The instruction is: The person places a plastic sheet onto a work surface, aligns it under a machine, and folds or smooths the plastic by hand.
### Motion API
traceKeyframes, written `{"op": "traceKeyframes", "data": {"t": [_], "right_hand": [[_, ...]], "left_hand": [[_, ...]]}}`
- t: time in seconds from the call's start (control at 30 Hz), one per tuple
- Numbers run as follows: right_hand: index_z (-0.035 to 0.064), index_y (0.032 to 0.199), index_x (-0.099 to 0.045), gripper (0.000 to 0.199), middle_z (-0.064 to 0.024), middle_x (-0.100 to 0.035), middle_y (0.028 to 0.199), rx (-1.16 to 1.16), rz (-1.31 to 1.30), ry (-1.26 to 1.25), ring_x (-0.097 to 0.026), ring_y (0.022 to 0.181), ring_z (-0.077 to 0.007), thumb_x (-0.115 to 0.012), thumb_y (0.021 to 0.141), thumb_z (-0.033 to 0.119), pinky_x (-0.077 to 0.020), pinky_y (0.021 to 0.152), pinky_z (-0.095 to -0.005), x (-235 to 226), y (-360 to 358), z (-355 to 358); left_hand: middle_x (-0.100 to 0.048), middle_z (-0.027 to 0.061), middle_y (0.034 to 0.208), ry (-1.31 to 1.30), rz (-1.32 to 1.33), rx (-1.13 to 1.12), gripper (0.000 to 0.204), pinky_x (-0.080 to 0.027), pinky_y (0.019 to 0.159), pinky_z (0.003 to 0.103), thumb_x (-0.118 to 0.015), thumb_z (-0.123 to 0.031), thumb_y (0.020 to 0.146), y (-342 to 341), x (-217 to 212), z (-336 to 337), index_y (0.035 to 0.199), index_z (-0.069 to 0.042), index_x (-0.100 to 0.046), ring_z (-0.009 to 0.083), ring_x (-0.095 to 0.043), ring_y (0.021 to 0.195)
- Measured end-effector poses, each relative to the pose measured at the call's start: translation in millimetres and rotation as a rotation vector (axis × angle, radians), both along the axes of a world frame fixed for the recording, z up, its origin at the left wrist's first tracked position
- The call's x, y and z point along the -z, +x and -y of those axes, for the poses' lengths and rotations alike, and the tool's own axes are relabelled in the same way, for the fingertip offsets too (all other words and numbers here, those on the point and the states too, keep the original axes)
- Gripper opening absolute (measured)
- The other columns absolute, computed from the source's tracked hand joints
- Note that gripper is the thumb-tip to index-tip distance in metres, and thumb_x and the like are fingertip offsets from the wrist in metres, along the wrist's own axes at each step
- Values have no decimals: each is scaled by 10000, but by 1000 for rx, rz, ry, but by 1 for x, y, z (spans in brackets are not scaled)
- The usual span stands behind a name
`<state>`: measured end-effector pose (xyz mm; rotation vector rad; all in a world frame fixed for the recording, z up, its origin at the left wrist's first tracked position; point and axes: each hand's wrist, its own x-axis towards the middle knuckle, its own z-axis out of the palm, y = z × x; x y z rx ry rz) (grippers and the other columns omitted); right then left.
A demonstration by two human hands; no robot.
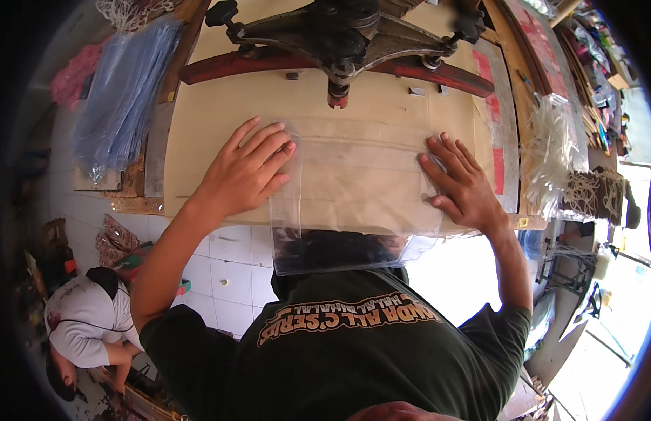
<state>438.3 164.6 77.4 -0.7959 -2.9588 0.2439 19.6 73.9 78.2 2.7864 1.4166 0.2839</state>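
A clear plastic bag or sheet [360,179] lies on the tan paper-like covering [206,105] of the worktable, its near part hanging over the front edge towards my shirt. My left hand [242,170] rests palm down at the bag's left edge, fingers stretched out and slightly apart. At its right edge my right hand [467,186] lies with spread fingers touching the plastic. Beyond both hands stands a dark metal press head [336,42] with angled arms and a long red bar [448,78]; a red-tipped bolt [337,98] points down at its middle.
Small metal pieces [416,91] lie near the bar. Stacked bluish plastic bags [125,91] sit at the left, pink material [76,74] beside them. White strands [550,154] hang at the right. A person [87,319] bends low at the lower left.
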Motion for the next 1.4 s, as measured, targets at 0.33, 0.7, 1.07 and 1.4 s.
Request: {"op": "traceKeyframes", "data": {"t": [0.33, 0.7, 1.07, 1.4], "right_hand": [[96, 1484, -508, 782, -216, -454, 1515, -29, -33, -38, -358, 1468, -398, -347, 988, 678, -251, 1214, -545, 2, 0, -9], [153, 1443, -576, 562, -154, -501, 1504, 42, -30, -86, -390, 1464, -342, -386, 1039, 496, -247, 1214, -561, 3, 1, -6], [127, 1488, -513, 458, -138, -385, 1606, 38, 56, -322, -257, 1528, -338, -410, 1079, 304, -165, 1250, -534, -39, -3, -9], [123, 988, -814, 211, -106, -694, 1255, 183, -231, -319, -622, 1175, -294, -723, 826, 23, -495, 998, -409, -19, -18, -23]], "left_hand": [[-384, 161, 1601, -153, -25, 149, 621, -244, 1230, 528, -573, -356, 957, -21, 13, -12, 1444, 18, -474, 333, -348, 1492], [-502, 96, 1532, -169, 114, -39, 373, -229, 1214, 576, -606, -218, 948, -4, 11, -5, 1258, -13, -632, 270, -446, 1439], [-645, 81, 1246, -175, 242, -35, 111, -452, 1016, 426, -682, -77, 878, 12, -16, -29, 933, 16, -708, 294, -590, 1147], [-687, 123, 1163, -467, 273, -75, 138, -524, 901, 395, -747, -43, 813, 8, -27, -53, 929, 27, -767, 314, -654, 1045]]}}
